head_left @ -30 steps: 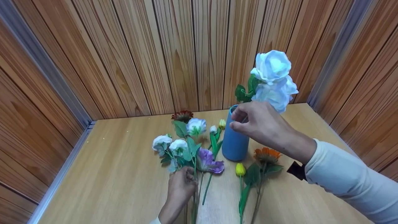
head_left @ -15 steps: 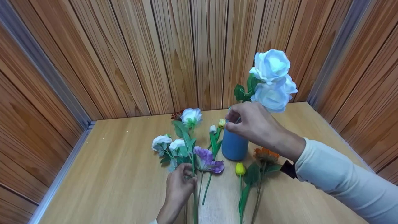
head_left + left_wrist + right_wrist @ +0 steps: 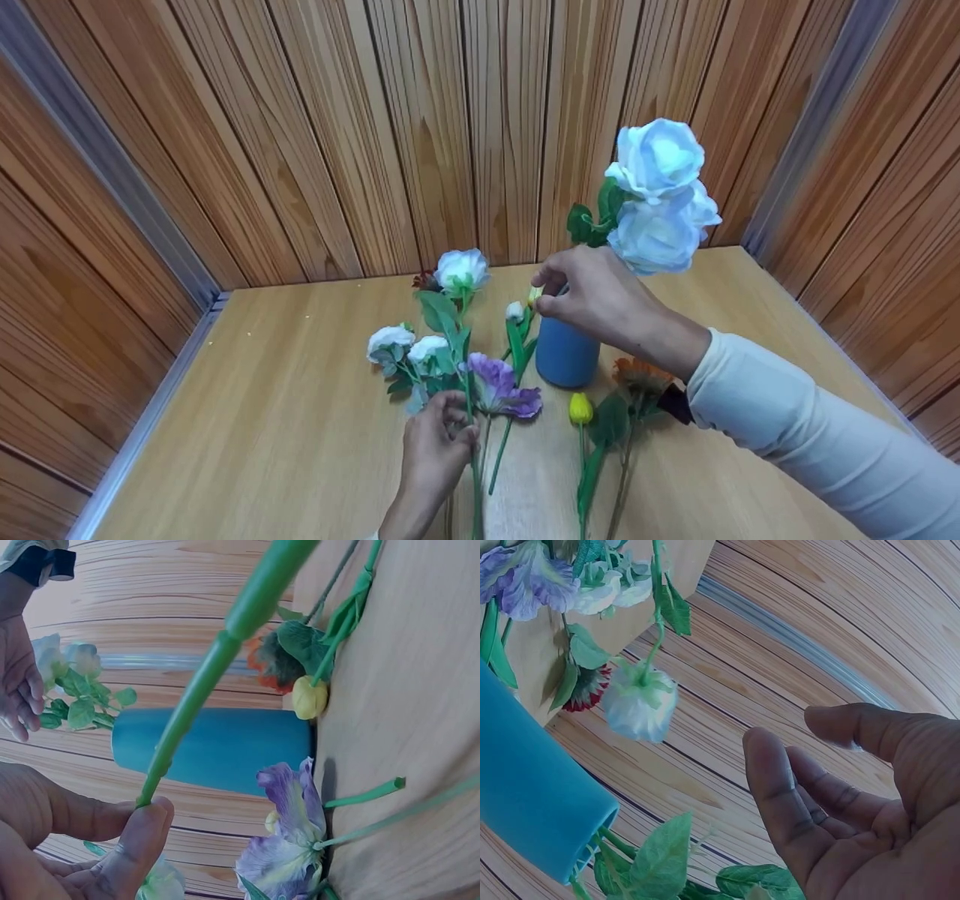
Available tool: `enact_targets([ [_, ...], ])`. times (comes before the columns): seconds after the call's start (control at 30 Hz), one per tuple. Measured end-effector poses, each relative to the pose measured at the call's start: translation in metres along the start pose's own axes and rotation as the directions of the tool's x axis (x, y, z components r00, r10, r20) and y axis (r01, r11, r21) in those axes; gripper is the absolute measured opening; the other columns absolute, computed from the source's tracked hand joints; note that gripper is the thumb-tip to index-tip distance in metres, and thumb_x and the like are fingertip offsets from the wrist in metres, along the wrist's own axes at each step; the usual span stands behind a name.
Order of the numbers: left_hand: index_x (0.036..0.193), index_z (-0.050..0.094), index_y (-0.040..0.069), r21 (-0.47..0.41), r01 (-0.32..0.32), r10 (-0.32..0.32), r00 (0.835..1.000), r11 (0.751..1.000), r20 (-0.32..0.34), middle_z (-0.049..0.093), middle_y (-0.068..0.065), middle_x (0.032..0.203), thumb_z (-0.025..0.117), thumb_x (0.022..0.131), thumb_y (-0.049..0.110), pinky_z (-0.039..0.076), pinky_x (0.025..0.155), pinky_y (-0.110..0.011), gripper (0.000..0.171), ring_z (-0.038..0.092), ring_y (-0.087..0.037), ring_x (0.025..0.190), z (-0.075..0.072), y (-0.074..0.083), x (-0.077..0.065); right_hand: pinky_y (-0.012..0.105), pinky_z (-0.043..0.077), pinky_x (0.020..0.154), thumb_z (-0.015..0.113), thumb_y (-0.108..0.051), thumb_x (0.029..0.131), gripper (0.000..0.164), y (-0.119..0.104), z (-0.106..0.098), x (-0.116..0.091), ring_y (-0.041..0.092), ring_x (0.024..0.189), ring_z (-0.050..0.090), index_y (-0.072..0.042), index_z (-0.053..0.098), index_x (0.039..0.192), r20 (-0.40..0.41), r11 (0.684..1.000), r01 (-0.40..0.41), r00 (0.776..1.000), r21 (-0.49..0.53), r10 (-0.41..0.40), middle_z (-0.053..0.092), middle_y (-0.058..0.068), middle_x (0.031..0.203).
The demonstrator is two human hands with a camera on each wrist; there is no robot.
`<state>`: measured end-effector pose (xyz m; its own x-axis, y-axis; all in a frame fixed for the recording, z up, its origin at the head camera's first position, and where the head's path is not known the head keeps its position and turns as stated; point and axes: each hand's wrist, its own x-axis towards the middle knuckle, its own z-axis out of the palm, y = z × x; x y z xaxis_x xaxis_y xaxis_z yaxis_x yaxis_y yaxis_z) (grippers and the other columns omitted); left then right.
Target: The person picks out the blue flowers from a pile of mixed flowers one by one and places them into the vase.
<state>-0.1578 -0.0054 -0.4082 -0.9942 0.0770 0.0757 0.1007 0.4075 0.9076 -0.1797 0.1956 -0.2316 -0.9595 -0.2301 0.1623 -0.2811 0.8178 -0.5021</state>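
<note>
My left hand (image 3: pixel 435 456) pinches the green stem (image 3: pixel 187 716) of a white artificial rose (image 3: pixel 461 271) between thumb and index finger. That rose stands upright, its bloom raised over the other flowers. My right hand (image 3: pixel 611 296) hovers in front of the top of the blue vase (image 3: pixel 568 356), covering its mouth in the head view. In the right wrist view its thumb and loosely bent fingers (image 3: pixel 776 784) are apart with nothing between them. Large white roses (image 3: pixel 656 199) stand in the vase, leaning right.
On the table lie white blossoms (image 3: pixel 390 343), a purple flower (image 3: pixel 502 386), a white tulip (image 3: pixel 514 312), a yellow tulip (image 3: pixel 580 409) and an orange flower (image 3: pixel 637 373). A dark red flower (image 3: pixel 425 280) lies near the back edge. Wood-panelled walls (image 3: pixel 420 135) enclose the table.
The left hand has raised the white rose, its bloom now higher and farther from the lying blossoms. The right hand has shifted slightly left across the vase's top.
</note>
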Motion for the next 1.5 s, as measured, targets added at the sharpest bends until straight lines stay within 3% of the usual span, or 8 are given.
enact_targets([
  [0.17, 0.108, 0.053, -0.001, -0.062, 0.015, -0.013, 1.000, 0.998, 0.019, 0.059, -0.003, 0.073, 0.061, 0.074, -0.010, 0.047, 0.047, -0.025, 0.036, 0.057, -0.013, 0.056, 0.000, 0.003, -0.002, 0.033, 0.051, 0.063, 0.064, -0.021, 0.080, 0.020, 0.001, 0.005, 0.004, 0.015, 0.076, 0.061, -0.010, 0.066, 0.096, 0.007, 1.000, -0.011, 1.000, -0.015, 0.011, 0.066, 0.002, 0.085],
  [0.4, 0.107, 0.053, 0.000, -0.079, -0.047, 0.048, 0.999, 0.996, 0.013, 0.061, -0.004, 0.071, 0.061, 0.073, -0.012, 0.046, 0.046, -0.024, 0.037, 0.057, -0.012, 0.054, -0.001, 0.008, -0.005, 0.033, 0.050, 0.064, 0.062, -0.022, 0.080, 0.021, 0.001, 0.009, 0.006, 0.016, 0.078, 0.061, -0.010, 0.066, 0.097, 0.015, 1.000, -0.009, 1.000, -0.019, 0.009, 0.066, 0.002, 0.086],
  [1.1, 0.106, 0.054, 0.004, -0.104, 0.012, -0.010, 1.000, 0.995, 0.021, 0.060, -0.003, 0.075, 0.063, 0.073, -0.011, 0.047, 0.050, -0.023, 0.038, 0.058, -0.015, 0.057, 0.000, 0.023, -0.011, 0.032, 0.049, 0.064, 0.063, -0.020, 0.081, 0.017, 0.003, 0.025, 0.012, 0.014, 0.077, 0.060, -0.009, 0.067, 0.094, 0.021, 1.000, -0.018, 1.000, -0.007, 0.018, 0.066, 0.000, 0.082],
  [1.37, 0.108, 0.052, 0.004, -0.150, -0.043, 0.052, 0.997, 0.988, 0.061, 0.060, -0.004, 0.078, 0.061, 0.075, -0.011, 0.048, 0.053, -0.023, 0.037, 0.058, -0.014, 0.060, -0.001, 0.027, -0.017, 0.031, 0.048, 0.061, 0.063, -0.023, 0.081, 0.016, 0.004, 0.031, 0.014, 0.014, 0.075, 0.059, -0.011, 0.066, 0.091, 0.010, 0.999, -0.039, 0.999, 0.006, 0.039, 0.064, 0.000, 0.082],
  [1.5, 0.108, 0.052, 0.005, -0.126, -0.048, 0.057, 0.996, 0.991, 0.067, 0.060, -0.003, 0.080, 0.064, 0.075, -0.007, 0.047, 0.054, -0.022, 0.037, 0.055, -0.010, 0.063, 0.001, 0.032, -0.019, 0.030, 0.048, 0.061, 0.061, -0.025, 0.083, 0.014, 0.004, 0.032, 0.015, 0.012, 0.073, 0.058, -0.014, 0.066, 0.089, 0.004, 0.998, -0.050, 0.999, 0.030, 0.050, 0.063, -0.003, 0.081],
])
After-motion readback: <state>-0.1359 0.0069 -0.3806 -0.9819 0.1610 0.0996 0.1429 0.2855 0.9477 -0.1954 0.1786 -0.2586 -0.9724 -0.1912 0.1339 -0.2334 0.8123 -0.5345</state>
